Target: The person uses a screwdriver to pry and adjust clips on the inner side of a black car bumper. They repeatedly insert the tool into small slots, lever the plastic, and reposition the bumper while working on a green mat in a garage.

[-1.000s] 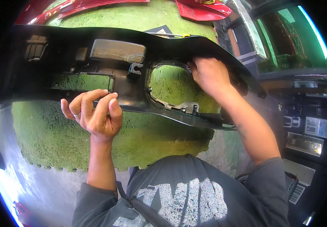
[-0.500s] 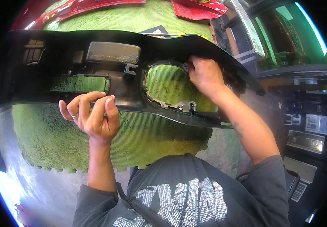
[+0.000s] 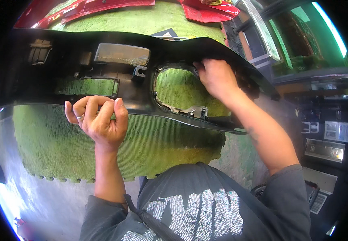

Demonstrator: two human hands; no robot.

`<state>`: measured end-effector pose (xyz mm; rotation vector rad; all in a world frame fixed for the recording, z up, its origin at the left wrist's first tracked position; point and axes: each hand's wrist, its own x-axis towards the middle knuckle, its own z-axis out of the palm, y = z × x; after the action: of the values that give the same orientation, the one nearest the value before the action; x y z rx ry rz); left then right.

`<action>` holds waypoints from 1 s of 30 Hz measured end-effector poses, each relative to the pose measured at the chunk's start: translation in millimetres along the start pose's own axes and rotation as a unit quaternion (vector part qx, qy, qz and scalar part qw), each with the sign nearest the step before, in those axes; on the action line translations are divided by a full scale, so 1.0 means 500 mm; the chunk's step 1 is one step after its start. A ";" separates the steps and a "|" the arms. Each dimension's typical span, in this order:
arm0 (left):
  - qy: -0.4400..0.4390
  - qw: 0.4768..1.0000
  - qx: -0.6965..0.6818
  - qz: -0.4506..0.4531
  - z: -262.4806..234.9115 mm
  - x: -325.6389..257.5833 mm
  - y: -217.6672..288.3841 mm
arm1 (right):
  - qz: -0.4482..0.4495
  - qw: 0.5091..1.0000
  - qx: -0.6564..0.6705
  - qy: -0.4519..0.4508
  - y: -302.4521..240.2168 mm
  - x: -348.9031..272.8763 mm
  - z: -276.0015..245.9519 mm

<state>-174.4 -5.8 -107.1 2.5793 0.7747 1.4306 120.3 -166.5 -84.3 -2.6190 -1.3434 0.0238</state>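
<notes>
Since the picture 1 second earlier, little had shifted in the head view: the black bumper panel [image 3: 125,76] sat a touch lower and the right hand [image 3: 218,78] had crept along the rim of its round opening [image 3: 182,90]. That panel lay across a green mat [image 3: 141,140] on the worktop, its moulded inner face up, with a grey rectangular insert [image 3: 121,54] and a slot to the left. The right hand was curled over the opening's upper right edge, fingers hooked on it and grasping the plastic. The left hand [image 3: 99,120] was at the near edge, thumb and fingers pinched together as if on something small; whether it gripped the edge itself could not be told. Red body parts [image 3: 206,10] lay beyond. Judging by its thin, long shape, the panel looked light but floppy and awkward, likely to twist if lifted at 1 point; the stiffer ribbed rim of the opening and the near edge seemed the sound places to hold.
</notes>
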 end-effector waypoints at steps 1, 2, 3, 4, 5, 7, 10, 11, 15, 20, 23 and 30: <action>0.002 1.000 0.001 0.001 0.000 0.000 -0.001 | 0.012 1.000 0.003 -0.002 0.000 0.000 0.005; 0.003 1.000 0.002 0.000 0.000 -0.004 -0.002 | 0.016 1.000 0.001 -0.001 -0.004 0.000 0.006; 0.004 1.000 0.003 0.000 0.001 -0.007 -0.004 | 0.020 1.000 -0.002 0.000 -0.009 0.000 0.006; 0.005 1.000 0.004 0.000 0.001 -0.010 -0.006 | 0.024 1.000 -0.004 0.001 -0.012 0.000 0.006; 0.002 1.000 0.002 -0.001 0.000 -0.010 -0.006 | 0.026 1.000 -0.002 0.006 -0.012 -0.002 0.006; -0.004 1.000 -0.001 -0.002 -0.002 -0.007 -0.003 | 0.030 0.999 0.001 0.017 -0.013 -0.007 0.005; -0.013 1.000 -0.003 -0.002 -0.006 -0.009 -0.003 | 0.006 0.999 -0.014 0.038 -0.010 -0.013 0.013; -0.012 1.000 -0.002 -0.001 -0.007 -0.009 -0.003 | -0.004 0.999 -0.019 0.044 -0.008 -0.015 0.016; -0.011 1.000 0.004 0.001 -0.009 -0.009 -0.003 | -0.065 0.995 -0.039 0.068 0.014 -0.015 0.027; -0.014 1.000 0.003 -0.005 -0.010 -0.011 -0.003 | -0.138 0.983 -0.079 0.093 0.030 -0.016 0.023; -0.019 1.000 0.002 -0.006 -0.009 -0.009 -0.003 | -0.120 0.986 -0.081 0.085 0.015 -0.012 0.006; -0.015 1.000 0.003 -0.006 -0.009 -0.007 -0.001 | -0.087 0.990 -0.089 0.065 0.008 -0.005 0.015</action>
<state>-179.7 -7.9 -107.4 2.5899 0.7917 1.3840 121.1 -169.6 -92.7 -2.5796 -1.5872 -0.2996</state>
